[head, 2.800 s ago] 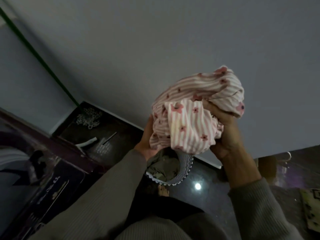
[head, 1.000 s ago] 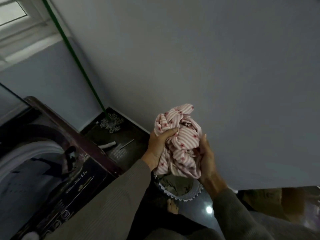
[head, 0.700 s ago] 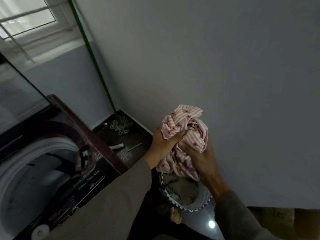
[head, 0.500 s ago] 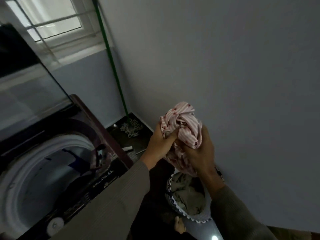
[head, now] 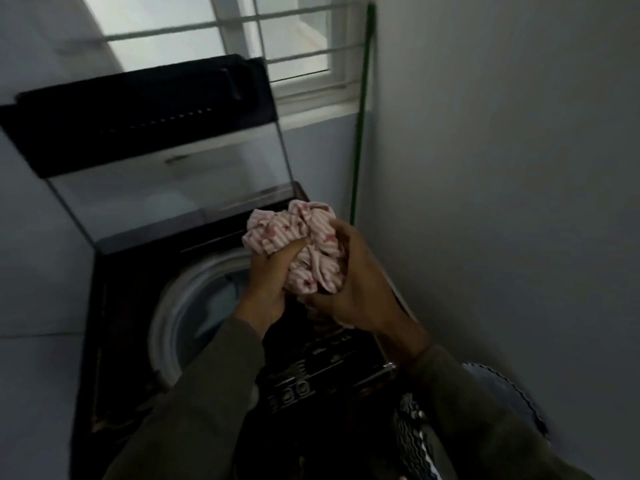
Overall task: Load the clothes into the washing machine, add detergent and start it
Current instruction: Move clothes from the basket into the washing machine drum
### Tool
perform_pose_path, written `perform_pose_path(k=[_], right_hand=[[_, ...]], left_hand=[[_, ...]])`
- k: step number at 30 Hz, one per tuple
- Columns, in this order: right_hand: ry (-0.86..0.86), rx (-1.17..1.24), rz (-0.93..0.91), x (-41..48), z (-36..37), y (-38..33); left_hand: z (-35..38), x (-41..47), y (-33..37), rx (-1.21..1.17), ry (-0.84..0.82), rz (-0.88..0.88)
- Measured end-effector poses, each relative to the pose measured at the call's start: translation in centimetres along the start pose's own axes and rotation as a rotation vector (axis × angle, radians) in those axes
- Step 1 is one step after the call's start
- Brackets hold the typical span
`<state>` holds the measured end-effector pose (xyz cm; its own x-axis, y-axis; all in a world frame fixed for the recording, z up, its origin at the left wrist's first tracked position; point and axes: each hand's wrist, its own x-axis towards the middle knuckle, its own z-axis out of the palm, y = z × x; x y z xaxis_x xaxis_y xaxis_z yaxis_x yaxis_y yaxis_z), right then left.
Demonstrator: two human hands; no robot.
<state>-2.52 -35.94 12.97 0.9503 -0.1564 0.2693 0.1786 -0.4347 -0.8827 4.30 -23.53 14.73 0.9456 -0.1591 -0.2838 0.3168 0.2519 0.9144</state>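
— Over the washing machine [head: 114, 323], where do we have the garment [head: 294, 244]?
— Balled up, no long axis. Our left hand [head: 266, 282] and right hand [head: 349, 282] both clench it. The drum [head: 204, 306] lies below and to the left, so our left hand is nearer.
— Counts?
— One garment, one drum, one basket [head: 502, 386].

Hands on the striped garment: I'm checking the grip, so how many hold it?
2. The left hand grips the striped garment from the left; the right hand grips it from the right.
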Motion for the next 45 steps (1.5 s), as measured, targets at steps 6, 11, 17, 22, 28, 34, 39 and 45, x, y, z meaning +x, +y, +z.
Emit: perform_pose_path(k=[6, 11, 17, 22, 28, 34, 39, 45], right_hand=[[-0.091, 0.075, 0.036, 4.2, 7.5, -0.8], [-0.241, 0.053, 0.138, 5.3, 12.6, 1.2], [-0.259, -0.056, 0.275, 5.2, 17.0, 3.2], [-0.293, -0.162, 0.465, 4.3, 19.7, 5.1], [-0.380, -0.310, 0.615, 4.2, 21.8, 7.3], [-0.401, -0.345, 0.659, 4.8, 23.0, 9.0], [-0.410, -0.388, 0.662, 5.9, 23.6, 9.0], [-0.403, -0.354, 0.549, 6.6, 24.7, 9.5]], left_hand=[[-9.9, 2.4, 1.2, -0.106, 0.122, 0.067], [-15.5, 3.4, 0.4, 0.101, 0.076, 0.112], [-20.5, 6.0, -2.2, 0.614, -0.066, 0.037], [-22.1, 6.9, -4.2, 0.917, -0.094, 0.014], [-23.4, 9.2, -7.6, 1.148, -0.129, -0.139], [-23.5, 10.4, -9.2, 1.271, -0.252, -0.179], [-24.1, 11.7, -10.0, 1.362, -0.313, -0.172], [-25.7, 12.6, -11.0, 1.555, -0.369, -0.049]])
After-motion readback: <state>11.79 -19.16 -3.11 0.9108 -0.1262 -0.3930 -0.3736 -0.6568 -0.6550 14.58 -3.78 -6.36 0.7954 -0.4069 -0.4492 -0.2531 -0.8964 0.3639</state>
